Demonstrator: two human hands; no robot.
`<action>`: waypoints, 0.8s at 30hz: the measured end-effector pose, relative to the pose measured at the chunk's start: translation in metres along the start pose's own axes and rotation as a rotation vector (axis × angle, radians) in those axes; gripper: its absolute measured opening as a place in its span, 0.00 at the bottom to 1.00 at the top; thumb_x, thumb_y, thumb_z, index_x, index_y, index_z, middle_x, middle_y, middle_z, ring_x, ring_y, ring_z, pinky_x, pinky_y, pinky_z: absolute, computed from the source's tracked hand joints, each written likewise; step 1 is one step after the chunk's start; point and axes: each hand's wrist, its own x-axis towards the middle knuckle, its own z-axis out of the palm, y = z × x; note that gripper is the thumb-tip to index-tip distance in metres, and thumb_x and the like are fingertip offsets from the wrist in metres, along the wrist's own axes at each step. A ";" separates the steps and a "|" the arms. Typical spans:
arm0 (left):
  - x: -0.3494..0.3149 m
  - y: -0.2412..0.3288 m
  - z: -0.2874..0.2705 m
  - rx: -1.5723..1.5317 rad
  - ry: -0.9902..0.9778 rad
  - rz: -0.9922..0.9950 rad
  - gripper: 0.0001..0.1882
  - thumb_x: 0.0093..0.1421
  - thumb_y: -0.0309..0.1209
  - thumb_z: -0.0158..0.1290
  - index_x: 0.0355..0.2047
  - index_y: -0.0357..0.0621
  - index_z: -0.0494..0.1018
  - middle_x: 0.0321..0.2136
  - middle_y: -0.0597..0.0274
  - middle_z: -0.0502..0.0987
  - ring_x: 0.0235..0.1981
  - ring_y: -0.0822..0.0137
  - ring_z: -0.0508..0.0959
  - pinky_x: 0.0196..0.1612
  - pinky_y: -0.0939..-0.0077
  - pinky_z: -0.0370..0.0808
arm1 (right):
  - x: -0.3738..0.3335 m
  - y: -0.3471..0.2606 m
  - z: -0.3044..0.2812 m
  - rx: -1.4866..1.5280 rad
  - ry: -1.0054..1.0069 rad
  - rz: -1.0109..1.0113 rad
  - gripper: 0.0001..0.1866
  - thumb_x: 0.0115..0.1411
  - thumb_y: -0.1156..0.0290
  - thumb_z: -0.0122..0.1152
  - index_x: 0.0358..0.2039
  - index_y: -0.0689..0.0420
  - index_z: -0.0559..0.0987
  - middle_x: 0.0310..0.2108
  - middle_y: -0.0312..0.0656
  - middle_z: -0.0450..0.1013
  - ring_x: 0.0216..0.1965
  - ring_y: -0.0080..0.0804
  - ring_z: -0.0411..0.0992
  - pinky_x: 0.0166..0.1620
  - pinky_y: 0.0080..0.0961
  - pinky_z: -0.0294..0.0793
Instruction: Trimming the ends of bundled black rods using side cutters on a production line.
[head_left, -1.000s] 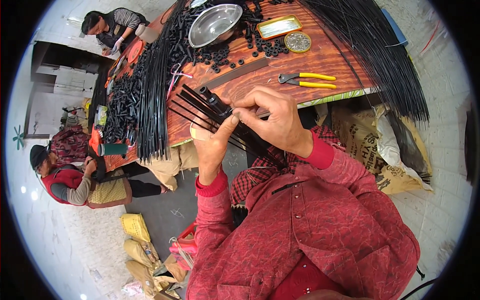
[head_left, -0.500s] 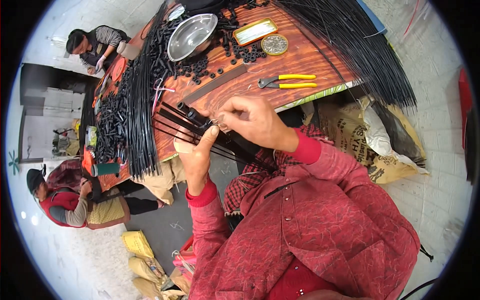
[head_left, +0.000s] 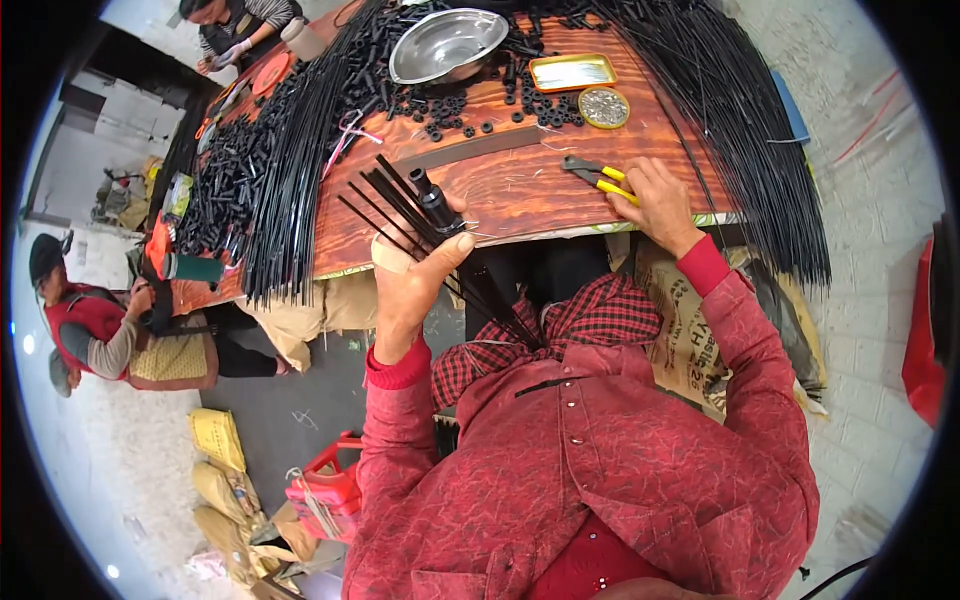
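Note:
My left hand [head_left: 410, 285] grips a bundle of thin black rods [head_left: 385, 195] together with a black tubular fitting [head_left: 433, 202], held up over the table's near edge. A tan patch covers part of that hand. Beside the thumb, thin pale wire ends [head_left: 476, 230] stick out from the fitting. The lower rods slant down toward my lap. On the right, my right hand [head_left: 655, 205] has its fingers closed over the yellow handles of a pair of cutting pliers [head_left: 582, 166]. The pliers lie on the table with their dark jaws pointing left.
A dark flat bar [head_left: 470, 148] lies across the wooden table [head_left: 530, 200]. Behind it stand a metal bowl [head_left: 448, 46], a yellow tray [head_left: 572, 72] and a round dish of small metal bits [head_left: 604, 107]. Black rods [head_left: 290, 200] lie left, more right. Two people work on the left.
My right hand has left the wire at the fitting and moved right onto the pliers' handles. My left hand still holds the rods and fitting. The view has shifted.

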 end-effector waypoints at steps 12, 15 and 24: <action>0.001 0.006 0.015 0.060 0.037 -0.041 0.16 0.52 0.20 0.64 0.43 0.37 0.78 0.33 0.67 0.79 0.34 0.76 0.77 0.41 0.80 0.74 | 0.056 -0.087 -0.097 0.434 -0.355 -0.174 0.10 0.59 0.65 0.64 0.35 0.57 0.78 0.32 0.41 0.77 0.26 0.35 0.74 0.30 0.26 0.73; -0.001 0.008 0.017 0.036 0.039 -0.005 0.16 0.52 0.20 0.63 0.43 0.37 0.78 0.33 0.67 0.79 0.35 0.76 0.77 0.41 0.80 0.74 | 0.059 -0.099 -0.104 0.275 -0.116 -0.351 0.12 0.52 0.70 0.64 0.39 0.55 0.81 0.43 0.41 0.76 0.40 0.42 0.75 0.41 0.35 0.75; -0.004 0.008 0.017 0.008 0.043 0.020 0.15 0.53 0.20 0.62 0.43 0.36 0.78 0.33 0.67 0.80 0.34 0.76 0.77 0.41 0.80 0.74 | 0.061 -0.106 -0.110 -0.005 -0.005 -0.382 0.16 0.50 0.72 0.60 0.41 0.53 0.80 0.49 0.42 0.74 0.47 0.42 0.73 0.48 0.37 0.72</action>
